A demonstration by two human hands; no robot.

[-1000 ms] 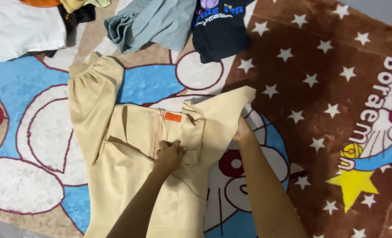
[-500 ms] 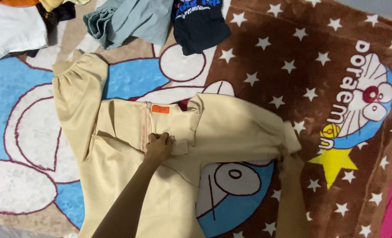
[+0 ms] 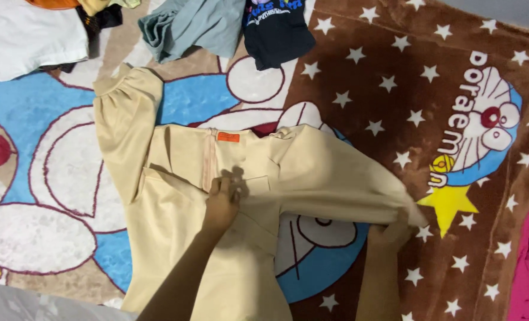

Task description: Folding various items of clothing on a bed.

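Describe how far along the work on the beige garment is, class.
Done: the beige garment lies flat on the blanket, one sleeve up. In hand: the left hand pins the middle; the right hand holds the other sleeve's end out. Left: no fold shows yet.

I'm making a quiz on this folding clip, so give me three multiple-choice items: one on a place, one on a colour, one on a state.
1. Where is the left hand?
A. on the beige garment, below its collar
B. on the grey cloth
C. on the star

2. What colour is the collar tag?
A. blue
B. orange
C. green

3. How does the sleeve at the right hand lie?
A. folded in
B. stretched outward
C. rolled up

A: the palm presses the fabric there. B: an orange patch shows at the neckline. B: the sleeve spans out to that hand.
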